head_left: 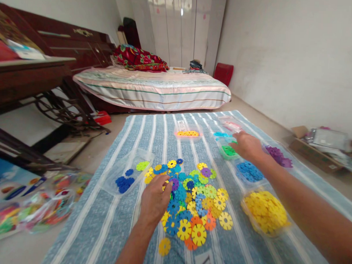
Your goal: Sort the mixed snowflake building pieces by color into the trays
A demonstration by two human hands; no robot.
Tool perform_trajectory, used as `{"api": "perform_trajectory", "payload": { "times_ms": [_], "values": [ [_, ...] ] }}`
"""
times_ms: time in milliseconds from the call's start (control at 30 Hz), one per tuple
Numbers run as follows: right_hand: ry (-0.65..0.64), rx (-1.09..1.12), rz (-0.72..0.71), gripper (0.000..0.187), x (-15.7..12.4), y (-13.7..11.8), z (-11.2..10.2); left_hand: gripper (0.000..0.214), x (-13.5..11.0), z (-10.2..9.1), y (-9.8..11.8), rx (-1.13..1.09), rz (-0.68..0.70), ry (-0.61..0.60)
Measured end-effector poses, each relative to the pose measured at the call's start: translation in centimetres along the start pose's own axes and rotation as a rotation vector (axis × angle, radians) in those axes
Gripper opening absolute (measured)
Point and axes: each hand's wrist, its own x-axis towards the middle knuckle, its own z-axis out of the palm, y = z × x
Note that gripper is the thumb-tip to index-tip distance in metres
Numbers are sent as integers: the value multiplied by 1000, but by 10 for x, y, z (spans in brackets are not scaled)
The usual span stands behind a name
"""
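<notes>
My left hand [155,196] is over the left side of a loose pile of notched plastic discs [187,201] in mixed colours. Its fingers are curled, with the tips beside a purple disc [175,184]; what they pinch is partly hidden. My right hand [246,145] reaches across to a small clear box of green discs [229,150]. Its fingers point left above that box, slightly apart, and no disc shows between them. Nearby stand a box of blue discs [249,172], a heaped box of yellow discs [265,212] and some purple discs [279,156].
Left of the pile lies a clear tray [107,185] with dark blue and lime discs. Farther back are boxes of orange-yellow discs [188,133] and light blue discs [221,135]. A striped cloth [86,221] covers the table. Bags of toys [46,212] lie on the left.
</notes>
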Motion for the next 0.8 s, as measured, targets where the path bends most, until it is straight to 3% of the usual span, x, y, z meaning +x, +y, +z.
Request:
{"api": "perform_trajectory", "payload": {
  "times_ms": [200,300,400,533,667,800],
  "values": [
    [-230,161,-652,26,-41,-74,28,21,4,14,4,118,188,-92],
    [-293,68,-782,24,-47,-97,36,25,1,15,10,193,217,-201],
    [-307,7,-811,23,-45,-102,41,36,-4,13,11,257,198,-311],
    [-307,24,-810,21,-39,-98,47,40,-8,11,8,280,176,-358],
    [-325,106,-729,13,-32,-92,49,41,-7,10,8,304,151,-390],
    [-336,322,-596,7,-25,-92,48,41,-5,9,11,316,130,-406]
  ]
}}
